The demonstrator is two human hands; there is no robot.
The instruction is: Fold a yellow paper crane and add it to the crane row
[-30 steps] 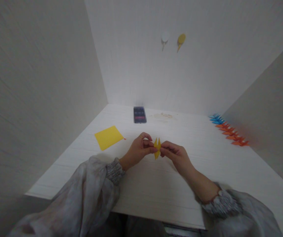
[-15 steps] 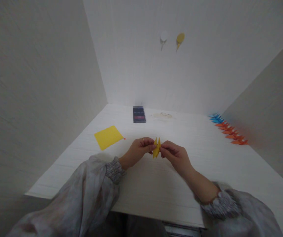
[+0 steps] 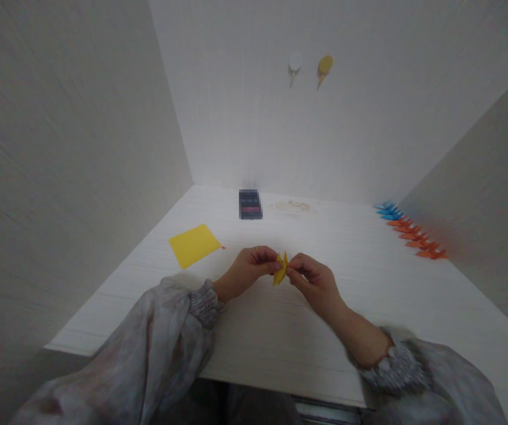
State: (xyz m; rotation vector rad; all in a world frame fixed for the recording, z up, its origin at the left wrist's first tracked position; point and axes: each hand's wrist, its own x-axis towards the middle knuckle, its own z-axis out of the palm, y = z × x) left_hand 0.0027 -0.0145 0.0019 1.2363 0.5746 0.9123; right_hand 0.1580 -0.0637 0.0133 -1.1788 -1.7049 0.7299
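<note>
A small folded piece of yellow origami paper [image 3: 279, 275] is held just above the white table, between my two hands. My left hand [image 3: 254, 267] pinches its left side between thumb and fingers; a ring shows on one finger. On the other side, my right hand [image 3: 316, 277] grips the right edge with thumb and forefinger. Pointed tips of the paper stick up and down between the fingertips. Part of the fold is hidden by the fingers.
Yellow sheets [image 3: 194, 245] lie to the left, a tiny red bit [image 3: 223, 248] at their corner. A pixelated dark object [image 3: 250, 205] stands at the back. Blue origami cranes [image 3: 389, 211] and orange ones [image 3: 418, 237] line the right wall. Two hooks [image 3: 325, 66] hang on the back wall.
The yellow folded paper has shifted slightly, and its points are spread a little differently between my fingers. Both hands keep their pinch, nearly in place.
</note>
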